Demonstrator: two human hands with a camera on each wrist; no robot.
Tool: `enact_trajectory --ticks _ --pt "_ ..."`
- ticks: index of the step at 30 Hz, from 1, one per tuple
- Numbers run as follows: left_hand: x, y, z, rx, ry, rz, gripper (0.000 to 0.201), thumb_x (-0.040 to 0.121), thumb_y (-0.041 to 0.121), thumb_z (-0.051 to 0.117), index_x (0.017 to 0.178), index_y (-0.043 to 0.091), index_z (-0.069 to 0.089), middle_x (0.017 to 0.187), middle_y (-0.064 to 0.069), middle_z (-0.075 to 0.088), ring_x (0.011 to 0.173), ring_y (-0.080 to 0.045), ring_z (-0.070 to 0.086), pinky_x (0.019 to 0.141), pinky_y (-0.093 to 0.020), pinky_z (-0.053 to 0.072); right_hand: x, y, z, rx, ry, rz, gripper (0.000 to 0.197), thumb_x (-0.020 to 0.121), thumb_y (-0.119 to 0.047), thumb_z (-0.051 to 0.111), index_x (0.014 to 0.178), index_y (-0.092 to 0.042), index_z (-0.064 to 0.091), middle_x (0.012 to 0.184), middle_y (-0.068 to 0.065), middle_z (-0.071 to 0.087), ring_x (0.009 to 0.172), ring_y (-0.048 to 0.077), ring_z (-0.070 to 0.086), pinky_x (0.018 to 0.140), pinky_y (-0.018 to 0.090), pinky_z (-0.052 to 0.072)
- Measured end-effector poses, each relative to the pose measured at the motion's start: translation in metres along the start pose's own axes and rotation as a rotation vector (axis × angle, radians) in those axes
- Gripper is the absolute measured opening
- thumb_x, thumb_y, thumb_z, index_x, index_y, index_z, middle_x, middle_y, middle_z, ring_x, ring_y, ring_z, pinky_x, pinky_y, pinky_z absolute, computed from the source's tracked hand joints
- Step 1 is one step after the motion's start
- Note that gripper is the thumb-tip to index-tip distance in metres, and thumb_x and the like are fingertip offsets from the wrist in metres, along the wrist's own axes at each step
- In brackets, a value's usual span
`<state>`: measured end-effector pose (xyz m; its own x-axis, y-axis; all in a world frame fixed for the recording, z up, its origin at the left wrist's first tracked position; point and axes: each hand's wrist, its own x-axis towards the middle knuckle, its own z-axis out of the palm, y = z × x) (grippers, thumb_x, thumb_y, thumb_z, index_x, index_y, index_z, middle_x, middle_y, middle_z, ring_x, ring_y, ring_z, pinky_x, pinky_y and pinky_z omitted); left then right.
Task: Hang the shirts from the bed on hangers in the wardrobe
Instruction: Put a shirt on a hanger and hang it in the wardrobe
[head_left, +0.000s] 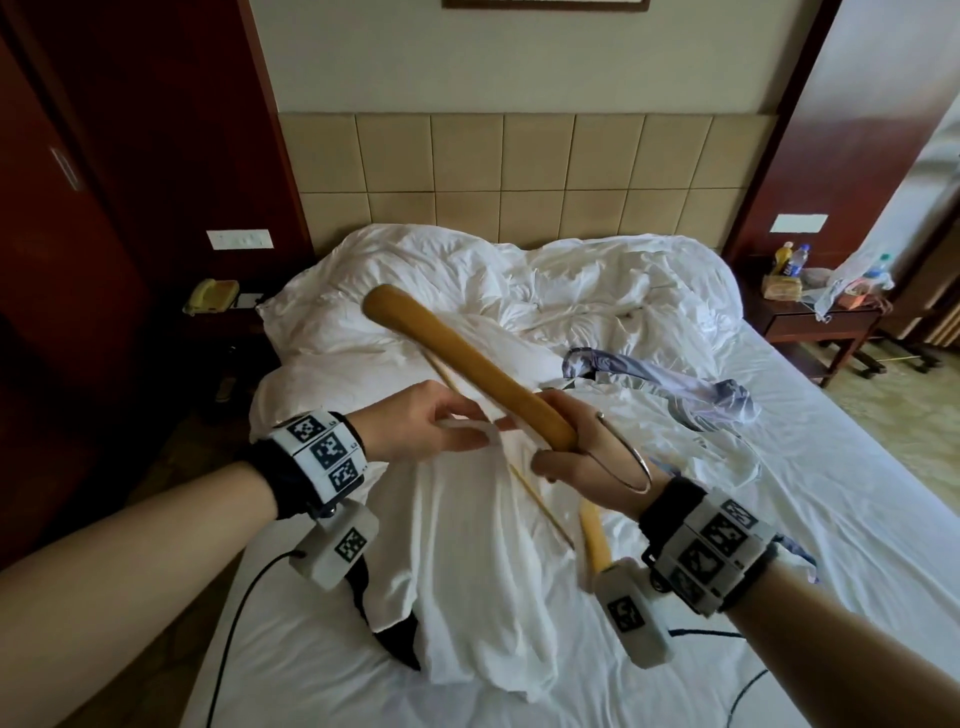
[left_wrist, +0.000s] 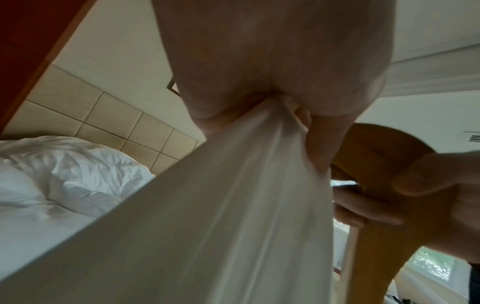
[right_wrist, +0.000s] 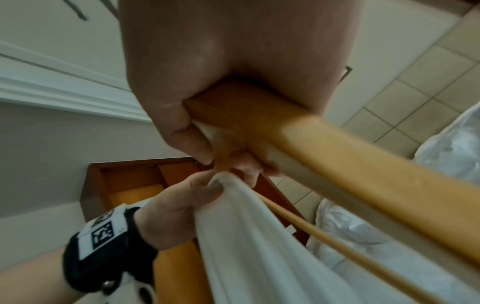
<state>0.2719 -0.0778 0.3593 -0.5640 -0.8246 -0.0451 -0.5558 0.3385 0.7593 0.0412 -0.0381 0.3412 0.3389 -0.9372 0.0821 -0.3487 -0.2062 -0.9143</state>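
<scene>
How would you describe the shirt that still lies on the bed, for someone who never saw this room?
On the white bed, look just past the right hand holding the wooden hanger. The crumpled shirt there is blue-grey, whereas the shirt in the hands and the bedding are white.

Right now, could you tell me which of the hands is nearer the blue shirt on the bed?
Right. The right hand, gripping the hanger, is beside the blue shirt; the left hand is farther.
</scene>
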Motion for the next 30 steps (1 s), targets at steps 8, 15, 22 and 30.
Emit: enact_trajectory --ticks 8,15,22,30 --pt "-0.014 -0.001 -0.018 -0.214 0.048 0.046 0.022 0.081 0.022 0.071 0.101 0.013 0.078 0.1 -0.003 0.076 0.101 -0.018 0.069 0.095 -0.024 0.047 0.0 0.008 0.027 0.164 -0.104 0.141 0.032 0.061 -0.007 0.064 0.091 -0.011 0.053 0.061 -0.001 0.053 0.053 0.017 0.053 0.051 0.029 0.044" --pt "-0.033 0.009 -0.06 -0.199 0.078 0.118 0.053 0.059 0.05 0.081 0.098 0.014 0.079 0.096 -0.002 0.077 0.093 -0.01 0.071 0.081 -0.011 0.048 -0.006 0.031 0.034 -0.11 -0.296 0.169 0.042 0.067 -0.023 0.066 0.107 -0.016 0.055 0.08 0.0 0.06 0.062 0.014 0.057 0.061 0.033 0.049" --pt "-0.06 -0.009 -0.09 0.275 0.029 0.003 0.036 0.073 0.071 0.064 0.09 0.042 0.078 0.086 0.014 0.075 0.083 -0.006 0.069 0.079 -0.024 0.054 -0.015 0.047 0.01 -0.386 -0.218 0.12 0.056 0.074 -0.026 0.074 0.125 -0.016 0.054 0.102 -0.005 0.057 0.086 0.015 0.054 0.066 0.019 0.04" --pt "-0.063 -0.047 -0.06 1.317 -0.281 -0.115 0.033 0.097 0.054 0.044 0.086 0.029 0.063 0.108 0.015 0.058 0.103 -0.001 0.05 0.084 -0.031 0.017 -0.02 0.054 -0.018 -0.25 -0.04 0.089 0.053 0.057 -0.039 0.064 0.108 -0.024 0.058 0.077 -0.008 0.064 0.067 0.012 0.062 0.065 0.032 0.052"
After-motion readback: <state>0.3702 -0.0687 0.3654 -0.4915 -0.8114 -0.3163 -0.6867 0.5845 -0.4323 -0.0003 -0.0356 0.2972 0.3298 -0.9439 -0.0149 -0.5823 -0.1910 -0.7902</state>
